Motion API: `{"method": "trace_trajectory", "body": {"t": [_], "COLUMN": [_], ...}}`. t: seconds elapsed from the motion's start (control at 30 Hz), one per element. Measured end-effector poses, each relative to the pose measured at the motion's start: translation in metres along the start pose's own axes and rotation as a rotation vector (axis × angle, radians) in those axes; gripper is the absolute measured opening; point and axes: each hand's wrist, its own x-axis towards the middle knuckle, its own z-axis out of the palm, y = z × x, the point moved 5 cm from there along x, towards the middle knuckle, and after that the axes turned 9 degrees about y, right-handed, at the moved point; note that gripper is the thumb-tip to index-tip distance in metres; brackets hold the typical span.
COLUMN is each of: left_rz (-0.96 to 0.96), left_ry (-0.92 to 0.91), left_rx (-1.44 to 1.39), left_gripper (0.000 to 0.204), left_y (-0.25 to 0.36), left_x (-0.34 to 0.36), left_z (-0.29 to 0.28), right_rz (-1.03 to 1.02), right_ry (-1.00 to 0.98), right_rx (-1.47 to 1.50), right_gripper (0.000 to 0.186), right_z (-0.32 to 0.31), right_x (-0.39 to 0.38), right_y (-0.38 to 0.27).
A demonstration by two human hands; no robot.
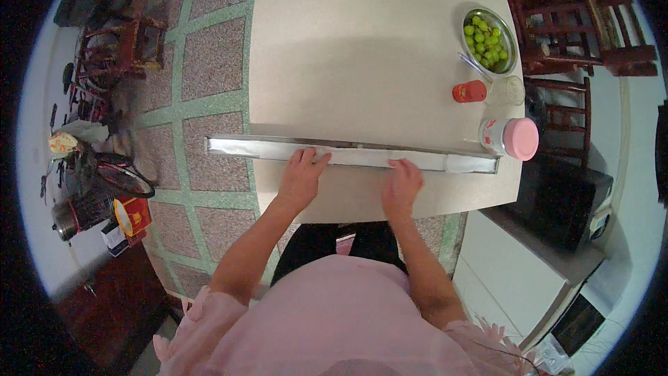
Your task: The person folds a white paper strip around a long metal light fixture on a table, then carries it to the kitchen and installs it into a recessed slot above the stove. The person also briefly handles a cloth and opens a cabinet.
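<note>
A long, narrow metal channel (492,165) with a raised rim lies across the near part of the table, its left end sticking out past the table's left edge. Inside it runs a white strip (362,157), soft-looking and slightly wrinkled. My left hand (300,179) is closed at the near rim left of the middle, fingertips and thumb on the white strip. Further right, my right hand (402,186) is at the near rim, its fingers loosely bent and apart, slightly blurred. Nothing shows in that hand.
On the table's right side stand a metal bowl (515,47) of green fruit (487,42), a red can (470,91), a clear glass container (508,90) and a pink-lidded jar (520,139), close to the channel's right end. Wooden chairs (567,21) stand beyond the right edge.
</note>
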Motion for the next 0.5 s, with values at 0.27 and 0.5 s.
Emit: {"method": "trace_trajectory", "body": {"t": [0.27, 0.5], "left_rz": [0.019, -0.039], "left_ry": [-0.011, -0.088], "left_rx": [-0.010, -0.033], "left_gripper": [0.048, 0.050], "left_y": [-0.002, 0.008], "left_x": [0.001, 0.006], "left_z": [0.001, -0.014], "right_rz": [-0.004, 0.030], "right_ry": [-0.009, -0.104], "right_rx": [-0.062, -0.168], "right_gripper": [0.033, 0.027], "right_z": [-0.014, -0.002], "right_x": [0.013, 0.012], "right_y": [0.040, 0.029]}}
